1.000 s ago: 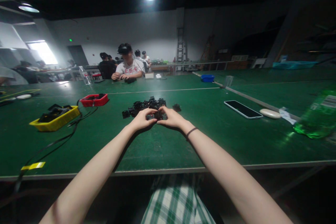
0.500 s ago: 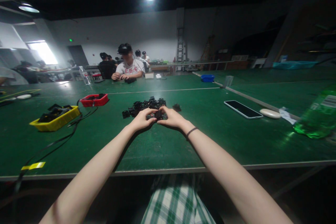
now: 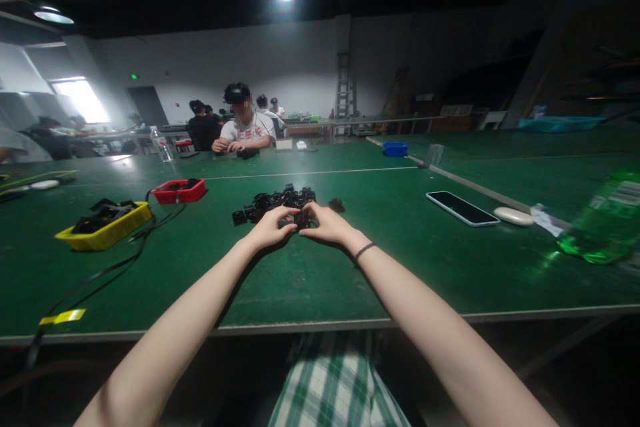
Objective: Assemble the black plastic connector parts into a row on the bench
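Note:
Both of my hands meet over the middle of the green table (image 3: 320,280), fingertips around a small black plastic part (image 3: 301,219). My left hand (image 3: 270,228) grips it from the left with thumb and fingers curled. From the other side, my right hand (image 3: 327,223) pinches the same part. Just behind my fingers lies a loose pile of similar black parts (image 3: 265,202). A separate black part (image 3: 337,204) rests to the right of the pile. The exact kind of the held part is too small to make out.
At left stand a yellow basket (image 3: 105,230) and a red basket (image 3: 180,193), both holding black parts, with a black cable beside them. To the right are a phone (image 3: 463,208), a pale oval object (image 3: 514,216) and a green bottle (image 3: 605,220). A co-worker (image 3: 247,128) sits opposite.
Hardly anything differs. My hands stay in the same place around the black part, with only a slight shift of the fingers.

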`<action>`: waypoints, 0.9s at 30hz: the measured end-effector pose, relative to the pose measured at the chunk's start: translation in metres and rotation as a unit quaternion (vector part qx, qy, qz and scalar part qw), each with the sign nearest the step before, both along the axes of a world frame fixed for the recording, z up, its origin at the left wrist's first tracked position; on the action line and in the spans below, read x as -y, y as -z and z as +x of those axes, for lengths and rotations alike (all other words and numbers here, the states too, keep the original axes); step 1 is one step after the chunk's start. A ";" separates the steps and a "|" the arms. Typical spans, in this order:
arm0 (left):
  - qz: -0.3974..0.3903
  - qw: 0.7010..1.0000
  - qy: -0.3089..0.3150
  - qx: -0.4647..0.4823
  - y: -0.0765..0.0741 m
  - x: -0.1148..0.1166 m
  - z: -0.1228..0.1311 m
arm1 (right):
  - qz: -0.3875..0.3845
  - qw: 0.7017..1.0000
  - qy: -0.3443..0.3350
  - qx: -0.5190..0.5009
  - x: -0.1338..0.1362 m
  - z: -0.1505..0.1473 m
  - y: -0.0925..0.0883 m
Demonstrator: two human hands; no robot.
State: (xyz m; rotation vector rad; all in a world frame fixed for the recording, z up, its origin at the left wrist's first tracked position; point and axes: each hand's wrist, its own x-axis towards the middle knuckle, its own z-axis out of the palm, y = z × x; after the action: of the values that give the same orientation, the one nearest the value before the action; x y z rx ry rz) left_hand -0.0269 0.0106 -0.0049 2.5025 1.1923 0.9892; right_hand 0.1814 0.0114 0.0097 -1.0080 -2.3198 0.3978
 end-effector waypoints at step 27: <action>0.004 1.000 0.001 0.008 0.002 -0.002 -0.001 | -0.017 1.000 -0.006 -0.025 -0.001 0.000 0.002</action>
State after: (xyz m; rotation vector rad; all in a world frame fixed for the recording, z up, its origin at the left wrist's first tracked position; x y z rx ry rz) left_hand -0.0276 0.0127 -0.0069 2.4964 1.1826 1.0138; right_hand 0.1817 0.0125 0.0076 -0.9900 -2.2824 0.4623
